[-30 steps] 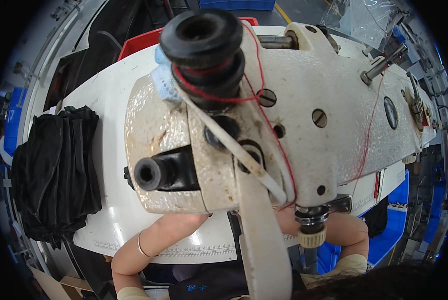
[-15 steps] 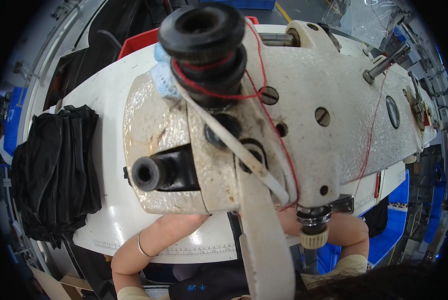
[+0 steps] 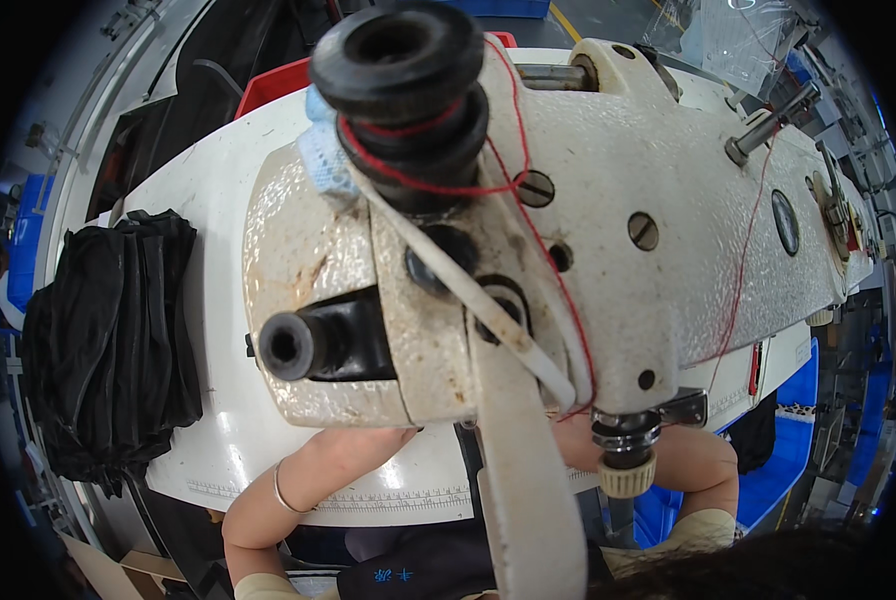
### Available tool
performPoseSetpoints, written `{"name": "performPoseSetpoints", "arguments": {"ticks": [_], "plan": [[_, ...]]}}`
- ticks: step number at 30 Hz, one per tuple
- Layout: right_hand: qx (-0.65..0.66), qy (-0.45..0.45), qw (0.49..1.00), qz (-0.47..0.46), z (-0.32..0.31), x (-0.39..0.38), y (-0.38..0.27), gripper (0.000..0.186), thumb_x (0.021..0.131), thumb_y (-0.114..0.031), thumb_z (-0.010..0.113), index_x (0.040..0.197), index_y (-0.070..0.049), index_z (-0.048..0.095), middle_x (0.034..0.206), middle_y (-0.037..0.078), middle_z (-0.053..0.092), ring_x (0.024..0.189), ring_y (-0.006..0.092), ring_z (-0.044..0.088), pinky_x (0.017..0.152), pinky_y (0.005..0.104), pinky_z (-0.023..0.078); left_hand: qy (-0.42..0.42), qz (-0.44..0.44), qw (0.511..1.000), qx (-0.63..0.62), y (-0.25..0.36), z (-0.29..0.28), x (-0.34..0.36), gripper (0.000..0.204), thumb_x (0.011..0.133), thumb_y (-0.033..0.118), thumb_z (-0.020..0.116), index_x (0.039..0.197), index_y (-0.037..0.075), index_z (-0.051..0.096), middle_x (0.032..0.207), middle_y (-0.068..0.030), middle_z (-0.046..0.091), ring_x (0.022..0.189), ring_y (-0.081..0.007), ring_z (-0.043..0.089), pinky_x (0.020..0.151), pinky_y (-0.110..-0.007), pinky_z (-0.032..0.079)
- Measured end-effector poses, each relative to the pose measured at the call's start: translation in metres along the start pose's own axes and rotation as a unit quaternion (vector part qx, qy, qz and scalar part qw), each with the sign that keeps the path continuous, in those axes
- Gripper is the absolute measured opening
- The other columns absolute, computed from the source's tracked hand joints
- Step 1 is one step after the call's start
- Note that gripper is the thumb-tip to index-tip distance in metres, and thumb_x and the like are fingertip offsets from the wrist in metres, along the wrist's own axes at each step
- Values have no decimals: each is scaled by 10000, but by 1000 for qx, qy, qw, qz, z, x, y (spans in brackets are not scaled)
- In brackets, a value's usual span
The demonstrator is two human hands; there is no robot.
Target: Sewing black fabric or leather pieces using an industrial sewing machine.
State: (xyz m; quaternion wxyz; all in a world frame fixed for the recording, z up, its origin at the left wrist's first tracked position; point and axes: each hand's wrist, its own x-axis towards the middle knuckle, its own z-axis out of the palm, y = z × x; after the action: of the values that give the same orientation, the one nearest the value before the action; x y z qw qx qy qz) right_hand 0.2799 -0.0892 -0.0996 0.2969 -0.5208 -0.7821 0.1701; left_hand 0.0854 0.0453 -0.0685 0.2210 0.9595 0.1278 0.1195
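A white sewing machine (image 3: 608,150) fills the middle of the view, its paint chipped and stained. Red thread (image 3: 558,275) loops round the black knob (image 3: 398,60) on top and runs down the machine head. My left hand (image 3: 383,442) reaches under the machine head from the left, a bracelet (image 3: 281,488) on that arm; its fingers are hidden. From the other side comes my right forearm (image 3: 693,460), and the machine covers the hand at its end. Whatever either hand touches is out of sight behind the machine.
A stack of black fabric pieces (image 3: 113,345) lies on the left of the white table (image 3: 223,450), which has a ruler strip along its near edge. A blue bin (image 3: 793,445) holding dark cloth stands at the right. A red tray (image 3: 278,88) sits behind the machine.
The machine head appears shifted very slightly left in the view. Both arms stay in nearly the same place.
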Motion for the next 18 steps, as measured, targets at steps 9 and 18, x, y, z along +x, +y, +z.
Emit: {"name": "performPoseSetpoints", "arguments": {"ticks": [9, 18], "plan": [[-133, 49, 989, -53, -3, -2, -2, 266, 796, -379, 671, 962, -172, 640, 872, 4, 580, 807, 173, 555, 534, 311, 510, 1, -36, 998, -52, 6, -5, 0, 407, 646, -36, 663, 1045, 42, 692, 1101, -180, 644, 1061, -387, 597, 911, -489, 471], [-145, 60, 986, -59, 2, -3, -1, 235, 800, -360, 665, 923, -162, 636, 878, 18, 573, 830, 194, 558, 597, 340, 512, 26, 47, 998, 32, 7, -5, 8, 401, 699, 35, 650, 1100, 26, 649, 1054, -173, 637, 985, -342, 624, 878, -437, 500]]}}
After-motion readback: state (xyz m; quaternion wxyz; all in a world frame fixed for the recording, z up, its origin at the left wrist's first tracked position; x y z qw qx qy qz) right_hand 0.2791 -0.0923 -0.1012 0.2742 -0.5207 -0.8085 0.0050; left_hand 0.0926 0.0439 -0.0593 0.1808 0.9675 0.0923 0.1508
